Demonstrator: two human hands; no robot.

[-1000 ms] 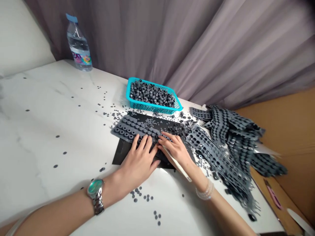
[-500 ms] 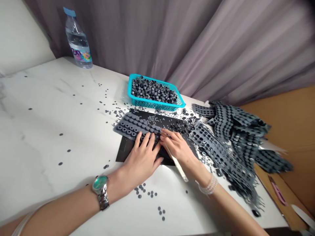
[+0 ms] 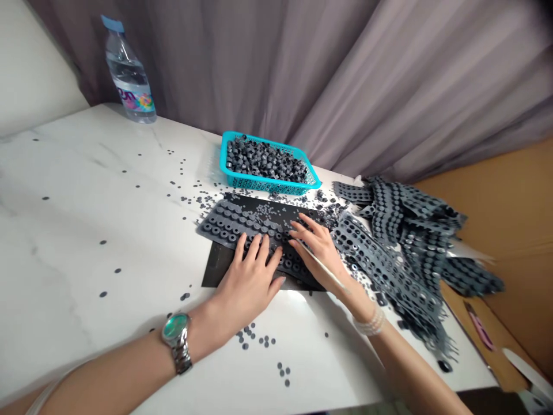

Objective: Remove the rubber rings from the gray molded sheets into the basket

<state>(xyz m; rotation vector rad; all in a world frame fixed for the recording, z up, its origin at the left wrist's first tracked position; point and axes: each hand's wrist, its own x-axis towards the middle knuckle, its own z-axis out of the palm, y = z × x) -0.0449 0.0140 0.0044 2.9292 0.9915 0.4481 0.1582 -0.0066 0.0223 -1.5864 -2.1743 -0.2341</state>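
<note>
A grey rubber sheet (image 3: 233, 222) studded with round rings lies on a black mat (image 3: 218, 265) on the white marble table (image 3: 78, 213). My left hand (image 3: 250, 282) rests flat on the sheet's near edge, fingers spread. My right hand (image 3: 317, 248) lies beside it on the sheet's right part, fingers stretched forward, with a thin white stick (image 3: 326, 268) held under the palm. A teal basket (image 3: 268, 181) full of loose grey rings stands just behind the sheet.
A heap of punched-out grey sheets (image 3: 401, 248) covers the table's right side. Small grey discs (image 3: 259, 341) are scattered over the table. A water bottle (image 3: 128, 72) stands at the far left by the curtain. Brown cardboard (image 3: 496, 230) lies to the right.
My right hand has slid forward and right along the sheet, its fingers now stretched out. The stick has swung with it. My left hand has stayed on the sheet.
</note>
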